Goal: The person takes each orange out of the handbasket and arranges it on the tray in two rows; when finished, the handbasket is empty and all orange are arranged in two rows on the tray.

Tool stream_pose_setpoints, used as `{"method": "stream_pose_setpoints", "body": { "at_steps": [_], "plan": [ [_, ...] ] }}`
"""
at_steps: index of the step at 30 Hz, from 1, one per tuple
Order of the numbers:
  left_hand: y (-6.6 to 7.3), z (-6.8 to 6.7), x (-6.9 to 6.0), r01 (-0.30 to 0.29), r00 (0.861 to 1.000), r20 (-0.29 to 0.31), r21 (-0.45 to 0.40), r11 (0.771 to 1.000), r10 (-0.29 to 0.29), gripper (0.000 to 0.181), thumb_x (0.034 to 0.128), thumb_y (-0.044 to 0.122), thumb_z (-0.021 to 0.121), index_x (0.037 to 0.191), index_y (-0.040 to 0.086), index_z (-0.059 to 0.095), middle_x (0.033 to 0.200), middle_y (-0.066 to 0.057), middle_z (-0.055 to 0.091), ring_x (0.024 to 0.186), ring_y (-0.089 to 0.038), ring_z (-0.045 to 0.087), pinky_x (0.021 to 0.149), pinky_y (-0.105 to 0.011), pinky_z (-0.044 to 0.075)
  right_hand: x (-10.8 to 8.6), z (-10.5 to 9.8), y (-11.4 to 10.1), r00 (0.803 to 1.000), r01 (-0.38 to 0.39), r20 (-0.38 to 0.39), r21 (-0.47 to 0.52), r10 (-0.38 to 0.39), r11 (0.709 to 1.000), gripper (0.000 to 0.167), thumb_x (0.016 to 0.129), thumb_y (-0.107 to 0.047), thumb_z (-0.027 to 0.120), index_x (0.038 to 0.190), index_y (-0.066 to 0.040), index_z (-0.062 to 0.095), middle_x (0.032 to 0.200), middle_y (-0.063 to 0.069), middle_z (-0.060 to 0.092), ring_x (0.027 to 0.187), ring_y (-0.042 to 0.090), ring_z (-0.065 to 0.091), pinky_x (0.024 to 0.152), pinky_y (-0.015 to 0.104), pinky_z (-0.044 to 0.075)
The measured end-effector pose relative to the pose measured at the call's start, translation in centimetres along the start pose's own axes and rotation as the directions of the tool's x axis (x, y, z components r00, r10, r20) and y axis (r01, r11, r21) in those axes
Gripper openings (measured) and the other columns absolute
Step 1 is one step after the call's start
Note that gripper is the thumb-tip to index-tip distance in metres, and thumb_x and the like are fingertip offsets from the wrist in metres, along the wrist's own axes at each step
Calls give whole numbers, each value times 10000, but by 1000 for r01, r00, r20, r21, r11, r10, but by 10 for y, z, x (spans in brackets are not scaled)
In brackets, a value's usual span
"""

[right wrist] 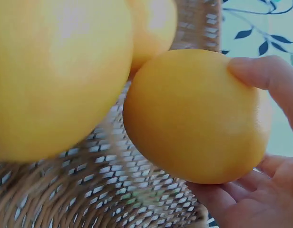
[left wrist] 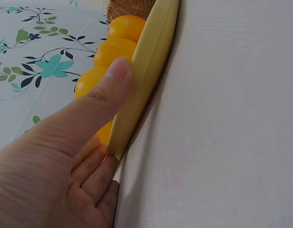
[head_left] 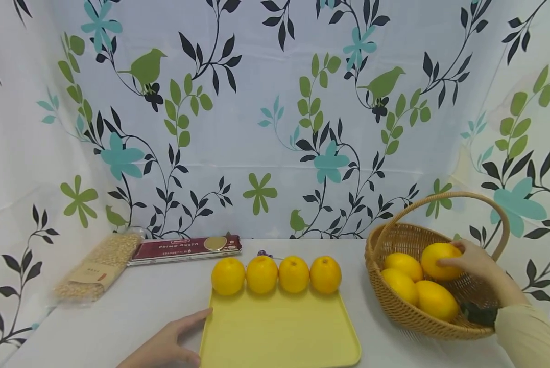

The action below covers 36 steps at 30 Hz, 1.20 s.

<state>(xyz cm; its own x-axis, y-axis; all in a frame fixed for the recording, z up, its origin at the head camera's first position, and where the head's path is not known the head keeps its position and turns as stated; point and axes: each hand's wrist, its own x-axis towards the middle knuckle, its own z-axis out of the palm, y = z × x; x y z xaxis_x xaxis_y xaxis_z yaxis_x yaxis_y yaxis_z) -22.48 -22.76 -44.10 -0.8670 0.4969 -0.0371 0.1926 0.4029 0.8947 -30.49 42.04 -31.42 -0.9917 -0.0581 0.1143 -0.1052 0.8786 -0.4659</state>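
My right hand (head_left: 474, 260) grips an oval, smooth yellow-orange fruit (right wrist: 196, 116) inside the wicker basket (head_left: 394, 317) at the right. In the right wrist view the thumb lies on its upper side and the fingers are beneath it. Several similar yellow fruits (head_left: 435, 300) lie beside it in the basket. My left hand (head_left: 166, 343) touches the left edge of a yellow tray (head_left: 279, 329), with thumb and index finger spread apart. In the left wrist view the thumb (left wrist: 115, 78) lies along the tray's side. Several round oranges (head_left: 262, 274) stand in a row along the tray's back edge.
A red spaghetti pack (head_left: 185, 249) lies at the back left, beside a clear bag of pale grains (head_left: 97, 268). The basket's tall handle (head_left: 458, 194) arches over its opening. A leaf-patterned cloth (head_left: 238, 122) hangs behind the white table (head_left: 132, 301).
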Motion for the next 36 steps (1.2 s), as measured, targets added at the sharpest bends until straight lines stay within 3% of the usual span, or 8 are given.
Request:
{"method": "stream_pose_setpoints", "body": {
  "at_steps": [8,13,20,29,33,36],
  "plan": [
    [1,-2,2,-15,1000,-11,42,999,16,828,698,245,749,1374,29,322,1394,-186,298,1257,-421,212,980,-592,144,-3,-8,-20,999,6,-45,109,-1,994,695,859,-426,539,1293,75,329,1175,340,405,957,414,450,759,538,439],
    [2,-2,2,-13,1000,-9,45,999,13,821,707,251,744,1373,24,322,1394,-190,296,1257,-423,210,981,-590,147,-7,-15,-32,999,32,-45,148,-26,988,736,864,-397,548,1339,87,261,1225,349,357,1009,438,410,821,605,377],
    [4,-2,1,-9,1000,-12,43,999,10,825,703,252,746,1369,14,323,1387,-209,296,1248,-439,210,969,-610,141,-19,-19,-48,994,59,-104,175,-41,983,763,846,-370,588,1286,134,222,1201,347,340,1054,488,356,838,624,359],
    [2,-1,2,-4,1000,-1,18,1000,4,832,702,237,747,1369,-2,311,1389,-218,286,1253,-444,191,971,-613,110,-47,-19,-79,978,133,-184,218,-93,967,660,874,-327,563,1342,46,283,1242,281,385,1088,453,370,831,642,348],
    [0,-1,2,-9,1000,8,19,1000,9,817,717,238,739,1376,19,310,1393,-198,294,1272,-334,240,975,-605,125,-59,-11,-96,959,210,-240,238,-152,948,583,865,-261,596,1315,21,357,1178,99,477,1029,133,490,829,296,474],
    [-1,-1,3,-2,1000,13,7,1000,2,812,721,234,737,1379,26,309,1392,-197,295,1271,-335,241,971,-612,126,-67,-4,-108,942,267,-268,241,-200,933,540,842,-195,630,1285,19,406,1110,-8,499,886,-58,475,717,83,431]
  ]
}}
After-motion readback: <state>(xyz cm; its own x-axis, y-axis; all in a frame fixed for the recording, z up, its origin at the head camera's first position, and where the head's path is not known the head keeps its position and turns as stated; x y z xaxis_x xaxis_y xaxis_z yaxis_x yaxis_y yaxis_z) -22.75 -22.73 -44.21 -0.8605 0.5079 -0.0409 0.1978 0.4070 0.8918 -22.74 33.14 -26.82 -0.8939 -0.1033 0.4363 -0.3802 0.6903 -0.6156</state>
